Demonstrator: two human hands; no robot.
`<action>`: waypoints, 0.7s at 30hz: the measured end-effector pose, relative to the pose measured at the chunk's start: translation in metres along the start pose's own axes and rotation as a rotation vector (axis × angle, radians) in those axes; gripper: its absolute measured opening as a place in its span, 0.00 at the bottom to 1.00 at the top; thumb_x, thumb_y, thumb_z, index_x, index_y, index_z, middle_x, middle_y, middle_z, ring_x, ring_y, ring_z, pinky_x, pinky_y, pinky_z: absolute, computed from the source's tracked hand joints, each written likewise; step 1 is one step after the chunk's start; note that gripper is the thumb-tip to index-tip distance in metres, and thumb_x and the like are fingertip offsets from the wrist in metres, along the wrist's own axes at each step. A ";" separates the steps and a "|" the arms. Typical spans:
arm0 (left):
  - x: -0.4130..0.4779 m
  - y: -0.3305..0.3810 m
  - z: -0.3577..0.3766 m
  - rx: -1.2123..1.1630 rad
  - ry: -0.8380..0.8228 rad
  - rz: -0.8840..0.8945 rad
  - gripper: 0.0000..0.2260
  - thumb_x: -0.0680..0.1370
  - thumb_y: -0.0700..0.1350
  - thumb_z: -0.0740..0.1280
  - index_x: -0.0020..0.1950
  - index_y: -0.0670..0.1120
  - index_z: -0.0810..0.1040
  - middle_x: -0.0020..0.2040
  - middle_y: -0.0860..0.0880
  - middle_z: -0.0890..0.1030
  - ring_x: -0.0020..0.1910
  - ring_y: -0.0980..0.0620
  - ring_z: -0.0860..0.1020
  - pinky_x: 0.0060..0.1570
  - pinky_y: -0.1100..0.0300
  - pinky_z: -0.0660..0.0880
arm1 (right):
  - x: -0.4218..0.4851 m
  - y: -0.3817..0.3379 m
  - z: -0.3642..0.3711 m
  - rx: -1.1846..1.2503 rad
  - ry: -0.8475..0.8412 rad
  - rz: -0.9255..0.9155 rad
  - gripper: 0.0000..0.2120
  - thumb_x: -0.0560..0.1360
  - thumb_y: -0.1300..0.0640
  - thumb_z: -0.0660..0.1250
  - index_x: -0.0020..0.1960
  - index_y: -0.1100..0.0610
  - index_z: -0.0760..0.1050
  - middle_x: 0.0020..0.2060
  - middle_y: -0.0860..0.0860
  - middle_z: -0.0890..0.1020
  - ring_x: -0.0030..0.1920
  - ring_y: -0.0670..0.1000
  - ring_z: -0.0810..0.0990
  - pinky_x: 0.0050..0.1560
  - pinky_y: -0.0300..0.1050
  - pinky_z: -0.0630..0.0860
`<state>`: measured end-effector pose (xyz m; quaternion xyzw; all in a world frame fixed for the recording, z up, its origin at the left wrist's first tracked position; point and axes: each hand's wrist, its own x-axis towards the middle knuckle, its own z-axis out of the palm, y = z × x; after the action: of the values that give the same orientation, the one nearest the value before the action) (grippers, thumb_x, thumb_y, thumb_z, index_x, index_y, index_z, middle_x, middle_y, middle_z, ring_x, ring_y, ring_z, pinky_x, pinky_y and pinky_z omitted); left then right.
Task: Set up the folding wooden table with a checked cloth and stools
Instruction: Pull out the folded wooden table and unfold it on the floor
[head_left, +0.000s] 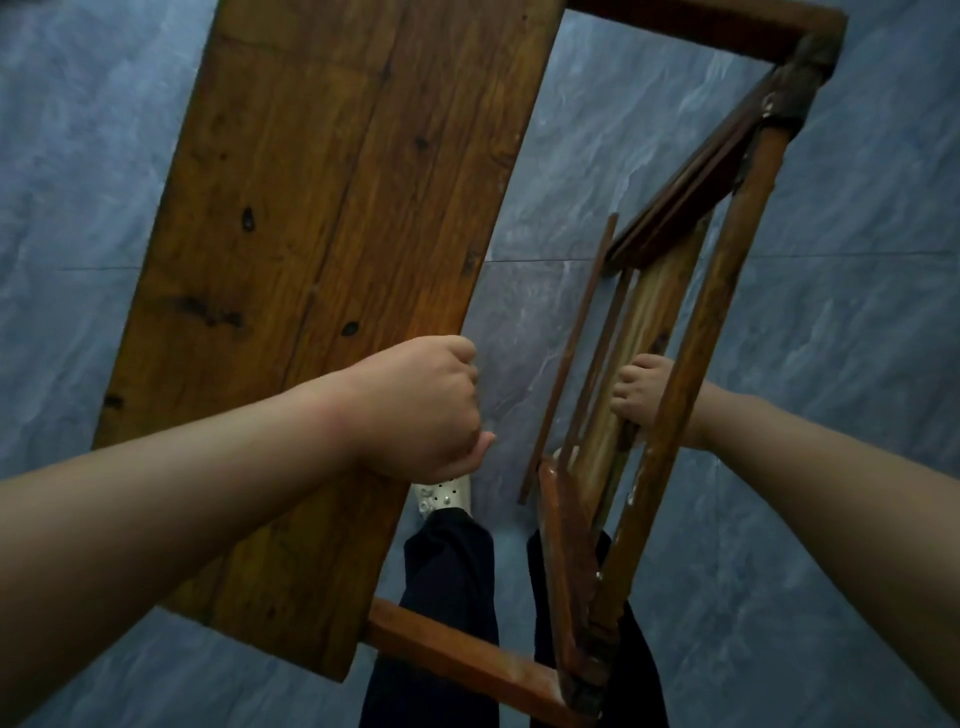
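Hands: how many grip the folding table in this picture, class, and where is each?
2. The left hand grips the tabletop edge; the right hand holds a bar inside the folded leg frame.

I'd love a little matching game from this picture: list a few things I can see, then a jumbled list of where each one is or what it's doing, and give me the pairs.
Things:
1. left hand
2. right hand
3. white perforated shoe
4. blue-grey marbled floor

States:
A. underneath everything
B. gripping a slat of the slatted wooden frame
C. closed on the edge of the broad brown wooden tabletop panel
D. peeking out below the left hand

Pairs: 1-C, 2-B, 3-D, 4-A
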<state>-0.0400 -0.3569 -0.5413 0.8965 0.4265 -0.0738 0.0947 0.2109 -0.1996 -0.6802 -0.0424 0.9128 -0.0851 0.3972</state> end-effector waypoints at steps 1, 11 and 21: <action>-0.001 0.000 -0.001 0.013 -0.009 -0.009 0.25 0.77 0.51 0.51 0.20 0.47 0.67 0.19 0.54 0.63 0.21 0.53 0.60 0.35 0.59 0.57 | -0.006 0.002 0.003 0.164 0.014 0.004 0.07 0.70 0.50 0.61 0.44 0.49 0.76 0.48 0.50 0.81 0.53 0.53 0.76 0.58 0.47 0.69; 0.016 0.020 -0.004 -0.088 -0.171 0.027 0.26 0.81 0.53 0.44 0.33 0.48 0.76 0.29 0.53 0.73 0.30 0.53 0.70 0.43 0.56 0.62 | -0.091 0.021 0.013 -0.148 -0.194 -0.128 0.18 0.78 0.45 0.56 0.62 0.54 0.71 0.58 0.51 0.76 0.61 0.55 0.70 0.61 0.48 0.63; 0.020 0.019 -0.014 -0.019 -0.128 0.027 0.28 0.79 0.54 0.43 0.27 0.49 0.73 0.24 0.54 0.70 0.26 0.54 0.67 0.41 0.57 0.67 | -0.130 0.024 0.008 -0.195 -0.304 -0.151 0.26 0.76 0.36 0.53 0.63 0.54 0.70 0.57 0.50 0.76 0.58 0.52 0.72 0.61 0.49 0.66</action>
<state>-0.0121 -0.3503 -0.5301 0.8946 0.4082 -0.1257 0.1314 0.3046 -0.1584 -0.5966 -0.1615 0.8405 -0.0183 0.5169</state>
